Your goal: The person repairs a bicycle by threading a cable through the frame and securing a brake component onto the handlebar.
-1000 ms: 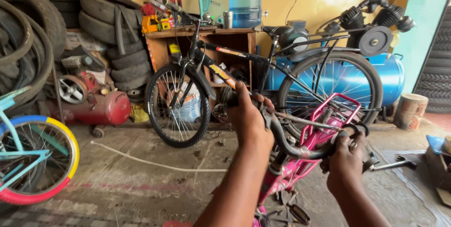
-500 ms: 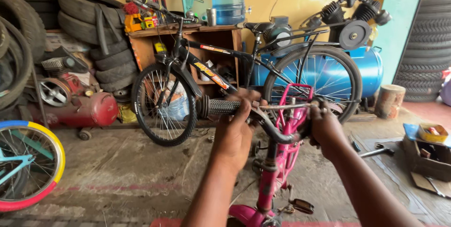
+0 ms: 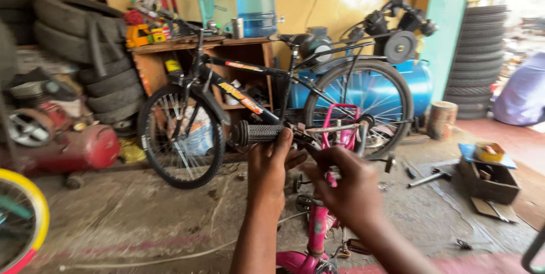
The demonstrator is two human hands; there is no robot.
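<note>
Left hand (image 3: 269, 166) has slid in and now clenches the handlebar just behind the black grip (image 3: 258, 134). Right hand (image 3: 346, 186) has left its end and pinches the stem of the pink bike (image 3: 323, 217), near centre.

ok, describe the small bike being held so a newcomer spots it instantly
Find the large black bicycle standing before the blue tank. Just in front of it, nearest the camera, is the small pink bicycle, its black handlebar grip under the left hand. It is the only pink frame there.
</note>
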